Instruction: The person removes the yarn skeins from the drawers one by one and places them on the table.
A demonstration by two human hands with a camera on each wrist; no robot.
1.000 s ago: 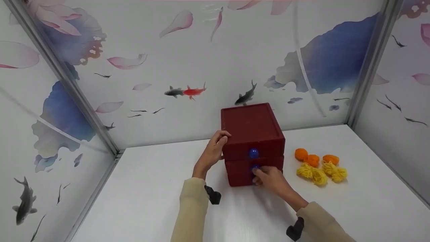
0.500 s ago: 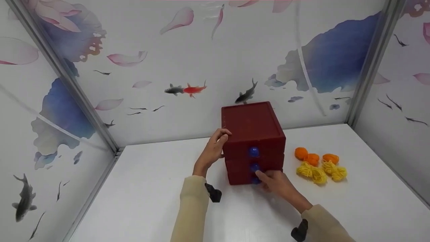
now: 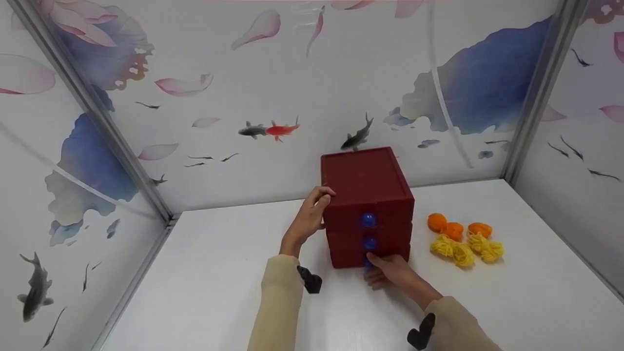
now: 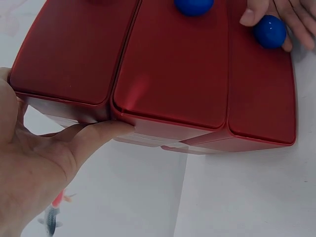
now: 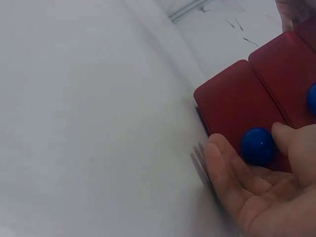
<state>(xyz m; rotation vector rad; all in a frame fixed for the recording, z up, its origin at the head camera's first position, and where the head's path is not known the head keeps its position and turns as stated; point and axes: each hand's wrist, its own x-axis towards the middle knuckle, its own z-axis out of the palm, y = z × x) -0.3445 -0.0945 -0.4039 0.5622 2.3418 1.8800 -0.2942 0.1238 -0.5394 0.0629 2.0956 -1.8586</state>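
Note:
A dark red drawer box (image 3: 365, 178) with three stacked drawers stands on the white table, all drawers closed flush. My left hand (image 3: 308, 214) grips its left side, fingers over the top edge and thumb against the side wall, as the left wrist view shows. Each drawer front has a round blue knob; the top knob (image 3: 368, 220) and middle knob (image 3: 370, 242) are uncovered. At the bottom knob (image 5: 257, 146) my right hand (image 3: 392, 272) has its thumb on one side and fingers on the other, pinching it lightly. The other right fingers stay loosely extended near the table.
Orange yarn balls (image 3: 437, 222) and yellow yarn bundles (image 3: 463, 255) lie together on the table (image 3: 219, 273) to the right of the box. A white wall (image 3: 273, 170) printed with fish and petals rises behind the box.
My right hand has moved down from the middle knob to the bottom knob. The left hand keeps its hold, and the drawers remain closed.

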